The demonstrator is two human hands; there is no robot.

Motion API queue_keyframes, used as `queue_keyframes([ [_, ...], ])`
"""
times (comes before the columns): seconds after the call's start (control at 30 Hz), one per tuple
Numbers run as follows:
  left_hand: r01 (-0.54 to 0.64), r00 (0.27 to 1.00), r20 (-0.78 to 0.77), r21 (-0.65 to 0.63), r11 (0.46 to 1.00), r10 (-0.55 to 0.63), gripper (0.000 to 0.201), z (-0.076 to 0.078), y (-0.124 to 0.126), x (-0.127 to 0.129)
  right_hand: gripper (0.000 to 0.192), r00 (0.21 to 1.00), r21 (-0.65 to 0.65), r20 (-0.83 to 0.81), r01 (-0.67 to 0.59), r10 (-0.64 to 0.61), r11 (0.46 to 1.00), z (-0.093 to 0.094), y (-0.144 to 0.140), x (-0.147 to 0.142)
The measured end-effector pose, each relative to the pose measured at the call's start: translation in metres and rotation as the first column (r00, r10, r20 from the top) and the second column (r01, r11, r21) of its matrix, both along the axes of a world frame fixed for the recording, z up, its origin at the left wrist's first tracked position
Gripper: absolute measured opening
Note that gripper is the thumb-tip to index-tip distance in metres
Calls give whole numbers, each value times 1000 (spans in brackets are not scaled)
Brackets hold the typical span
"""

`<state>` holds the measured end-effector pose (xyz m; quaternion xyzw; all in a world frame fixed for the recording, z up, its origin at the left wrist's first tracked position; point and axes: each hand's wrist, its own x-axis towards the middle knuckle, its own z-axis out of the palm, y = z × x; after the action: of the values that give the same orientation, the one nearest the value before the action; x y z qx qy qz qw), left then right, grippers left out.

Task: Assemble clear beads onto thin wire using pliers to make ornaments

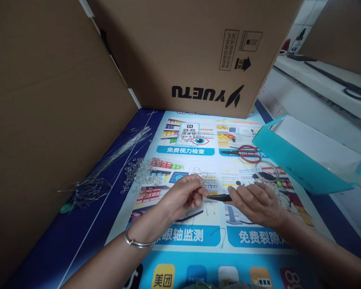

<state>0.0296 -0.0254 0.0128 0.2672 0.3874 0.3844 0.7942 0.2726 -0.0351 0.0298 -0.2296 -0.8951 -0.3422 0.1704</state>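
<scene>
Black pliers (pixel 222 198) clamped in right hand's (pixel 257 204) fingers, nose toward 9 o'clock; left hand (pixel 186 193) pinching thin wire (pixel 203 173), likely steadying it (clear beads (pixel 142 173) at 10, handy).

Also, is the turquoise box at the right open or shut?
Open: the turquoise box shows its white inside uncovered.

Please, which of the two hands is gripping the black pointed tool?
The right hand: it is closed around the black tool. The left hand, with the silver bangle, is near the tip.
</scene>
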Motion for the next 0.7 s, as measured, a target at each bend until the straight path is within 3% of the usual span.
queue_keyframes([
  [0.7,34,999,24,-19,999,-34,23,0,0,0,23,1000,31,-4,-20,20,999,2,1,-1],
])
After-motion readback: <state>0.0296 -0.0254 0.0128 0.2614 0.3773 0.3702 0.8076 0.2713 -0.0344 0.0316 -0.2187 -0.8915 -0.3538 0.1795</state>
